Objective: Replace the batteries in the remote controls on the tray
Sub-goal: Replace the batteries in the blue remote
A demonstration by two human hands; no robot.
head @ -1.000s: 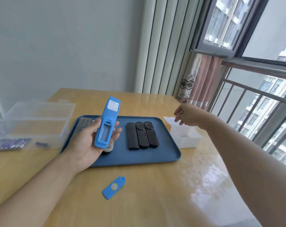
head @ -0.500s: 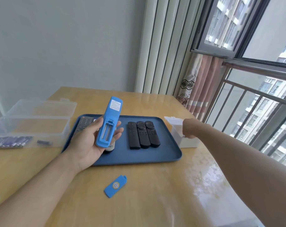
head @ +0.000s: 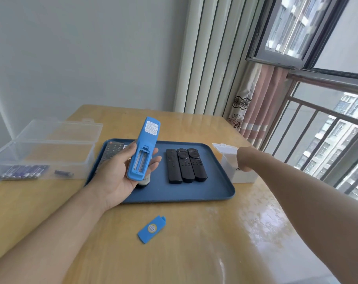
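Note:
My left hand [head: 116,177] holds a blue remote [head: 144,148] back side up above the dark blue tray [head: 174,193]; its battery compartment is open and looks empty. The blue battery cover [head: 152,229] lies on the table in front of the tray. My right hand [head: 244,158] reaches down into a small white box [head: 241,177] to the right of the tray, fingers hidden inside. Three black remotes [head: 185,168] lie side by side on the tray. A grey remote [head: 110,152] lies at its left end, and a white remote [head: 143,182] peeks out under my left hand.
A clear plastic box [head: 41,152] with its lid open stands at the left and holds several blue batteries [head: 23,172]. The wooden table [head: 194,253] ends at the right near a curtain, a window and railing.
My right hand dropped from above the white box down into it. My left hand and the blue remote have barely moved.

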